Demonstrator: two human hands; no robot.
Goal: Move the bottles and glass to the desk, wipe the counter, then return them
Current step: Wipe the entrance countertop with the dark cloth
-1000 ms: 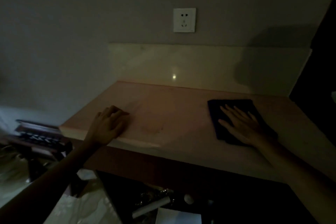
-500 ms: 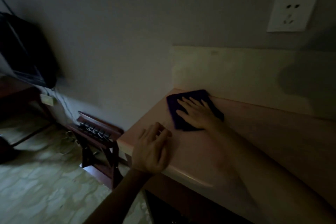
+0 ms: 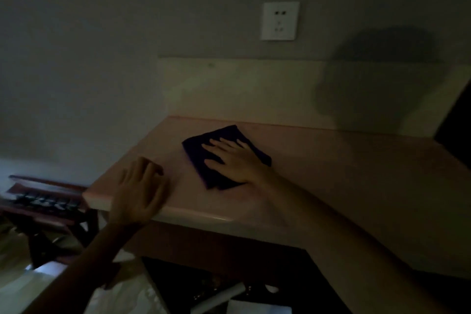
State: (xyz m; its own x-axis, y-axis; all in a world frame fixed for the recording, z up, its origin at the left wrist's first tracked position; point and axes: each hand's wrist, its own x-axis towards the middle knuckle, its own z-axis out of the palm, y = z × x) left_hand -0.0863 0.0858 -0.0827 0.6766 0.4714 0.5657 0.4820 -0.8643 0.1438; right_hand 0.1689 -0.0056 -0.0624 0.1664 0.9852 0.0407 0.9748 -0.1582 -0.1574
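Key relation: the dark folded cloth (image 3: 224, 157) lies directly under the right hand (image 3: 235, 160), on the left rear part of the counter (image 3: 344, 176); its long axis runs diagonally, from the far corner near the backsplash (image 3: 242, 89) toward the front edge.
Right hand: fingers straight and spread, palm pressing flat on the cloth, fingertips pointing left; nothing is gripped.
Left hand: (image 3: 139, 192) rests on the rounded front-left edge of the counter, fingers loosely bent over the top, holding nothing; it looks like a brace.
Nearer hand: the right one owns the cloth; the left sits just beside the cloth's near-left corner, apart from it.
Unwiped room: judging from the layout, most bare counter stretches to the right of the cloth, so the next stroke likely sweeps that way.
Bottles and glass: none in view on the counter; presumably on the desk, out of frame.
Surface: smooth, pale pinkish stone, dimly lit.
Room: grey wall with a white socket (image 3: 279, 20) above; a dark wooden rack (image 3: 43, 199) stands lower left.
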